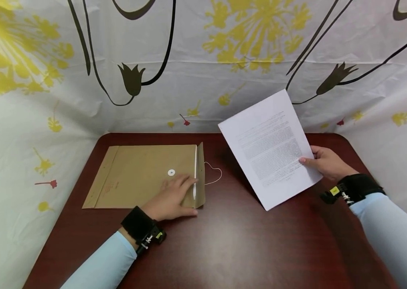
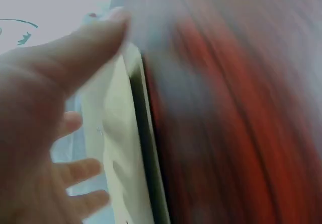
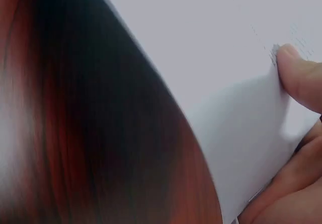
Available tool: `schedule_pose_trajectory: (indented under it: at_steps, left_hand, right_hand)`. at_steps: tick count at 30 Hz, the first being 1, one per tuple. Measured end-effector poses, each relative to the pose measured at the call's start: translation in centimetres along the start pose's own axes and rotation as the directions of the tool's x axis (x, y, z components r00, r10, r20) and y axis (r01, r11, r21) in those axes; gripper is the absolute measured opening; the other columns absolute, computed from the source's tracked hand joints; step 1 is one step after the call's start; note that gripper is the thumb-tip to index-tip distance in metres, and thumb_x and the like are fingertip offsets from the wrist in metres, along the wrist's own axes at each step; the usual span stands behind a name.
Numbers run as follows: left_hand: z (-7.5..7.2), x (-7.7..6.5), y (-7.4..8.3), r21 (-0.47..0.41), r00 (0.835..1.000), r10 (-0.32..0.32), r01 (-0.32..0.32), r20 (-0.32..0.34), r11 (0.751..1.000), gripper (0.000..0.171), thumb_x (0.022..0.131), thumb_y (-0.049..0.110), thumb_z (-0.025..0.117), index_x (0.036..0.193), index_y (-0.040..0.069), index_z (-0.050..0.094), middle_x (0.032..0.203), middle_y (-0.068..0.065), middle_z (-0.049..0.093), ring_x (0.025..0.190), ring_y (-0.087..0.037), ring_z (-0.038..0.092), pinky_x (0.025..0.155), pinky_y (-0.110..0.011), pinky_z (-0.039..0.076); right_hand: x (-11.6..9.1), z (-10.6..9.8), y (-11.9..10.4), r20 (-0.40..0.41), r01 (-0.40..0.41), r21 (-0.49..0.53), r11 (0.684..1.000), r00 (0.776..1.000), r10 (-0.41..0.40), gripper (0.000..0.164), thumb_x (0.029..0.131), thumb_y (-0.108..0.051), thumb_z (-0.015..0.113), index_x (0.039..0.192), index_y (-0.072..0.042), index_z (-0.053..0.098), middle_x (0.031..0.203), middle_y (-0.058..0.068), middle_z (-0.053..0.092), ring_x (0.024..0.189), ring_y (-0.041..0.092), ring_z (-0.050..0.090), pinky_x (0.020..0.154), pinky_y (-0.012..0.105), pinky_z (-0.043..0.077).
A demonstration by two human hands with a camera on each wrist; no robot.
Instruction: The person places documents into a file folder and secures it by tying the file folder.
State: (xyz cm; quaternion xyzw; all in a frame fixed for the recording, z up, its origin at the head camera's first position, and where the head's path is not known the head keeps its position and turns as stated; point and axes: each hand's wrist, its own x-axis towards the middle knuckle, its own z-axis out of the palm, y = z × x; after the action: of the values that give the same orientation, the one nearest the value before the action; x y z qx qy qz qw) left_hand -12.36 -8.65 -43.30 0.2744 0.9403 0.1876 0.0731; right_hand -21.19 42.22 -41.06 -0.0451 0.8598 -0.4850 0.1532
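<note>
A brown kraft string-tie envelope [image 1: 138, 176] lies flat at the left of the table, its flap [image 1: 200, 176] on the right side folded up. A white edge shows at its mouth, and a white string [image 1: 220, 172] loops out past the flap. My left hand [image 1: 172, 198] rests over the envelope near the mouth with fingers spread, close to the white button [image 1: 171, 172]. In my right hand [image 1: 327, 162] I pinch printed white paper [image 1: 272, 148] by its right edge, thumb on the printed face and fingers behind. The paper is tilted up above the table.
The dark red wooden table [image 1: 232, 249] runs toward me. A white cloth with yellow and black flower prints [image 1: 174, 108] hangs behind it and along both sides. Black camera straps [image 1: 363, 186] circle both wrists.
</note>
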Motion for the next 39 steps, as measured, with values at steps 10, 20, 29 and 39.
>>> schedule_pose_trajectory:
  at_steps: [10, 20, 29, 39]
  left_hand:
    - [-0.5, 1.7, 3.2, -0.394, 0.995, -0.034, -0.005, -0.092, 0.919, 0.064, 0.1, 0.046, 0.057, 0.15, 0.01, 0.04, 0.137, -0.008, 0.053, 0.114, -0.017, 0.058, 0.095, -0.038, 0.051]
    - [0.6, 2.8, 5.6, -0.61, 0.999, -0.034, 0.044, 0.028, 0.791, 0.058, 0.103, 0.045, 0.051, 0.152, 0.017, 0.037, 0.121, 0.003, 0.066, 0.101, -0.009, 0.065, 0.081, -0.029, 0.055]
    - [0.3, 3.3, 6.1, -0.71, 0.983, -0.143, 0.02, -0.115, 0.704, 0.047, 0.108, 0.016, 0.037, 0.152, 0.012, 0.021, 0.133, -0.008, 0.058, 0.11, -0.015, 0.061, 0.092, -0.039, 0.05]
    - [-0.9, 3.8, 4.2, -0.787, 0.972, -0.23, 0.1, -0.054, 0.608, 0.046, 0.108, 0.014, 0.037, 0.153, 0.014, 0.027, 0.133, -0.01, 0.058, 0.101, -0.02, 0.064, 0.085, -0.037, 0.052]
  right_hand:
    - [-0.5, 5.5, -1.8, 0.079, -0.097, 0.445, 0.891, 0.995, 0.069, 0.037, 0.098, -0.022, 0.065, 0.132, -0.012, 0.052, 0.107, -0.012, 0.073, 0.096, 0.012, 0.071, 0.078, 0.033, 0.058]
    - [-1.7, 10.5, -3.5, 0.145, -0.117, 0.601, 0.791, 0.989, 0.036, 0.038, 0.1, -0.017, 0.062, 0.135, -0.012, 0.05, 0.115, -0.007, 0.073, 0.104, 0.013, 0.07, 0.083, 0.034, 0.057]
    - [-2.3, 13.5, -5.3, 0.202, -0.14, 0.628, 0.765, 0.979, 0.013, 0.045, 0.099, -0.015, 0.063, 0.141, -0.012, 0.045, 0.121, -0.005, 0.071, 0.109, 0.014, 0.069, 0.085, 0.035, 0.057]
    - [-1.7, 12.7, -5.0, 0.204, -0.155, 0.655, 0.74, 0.979, 0.025, 0.037, 0.103, -0.025, 0.059, 0.132, -0.005, 0.05, 0.112, 0.0, 0.073, 0.094, 0.012, 0.068, 0.081, 0.029, 0.055]
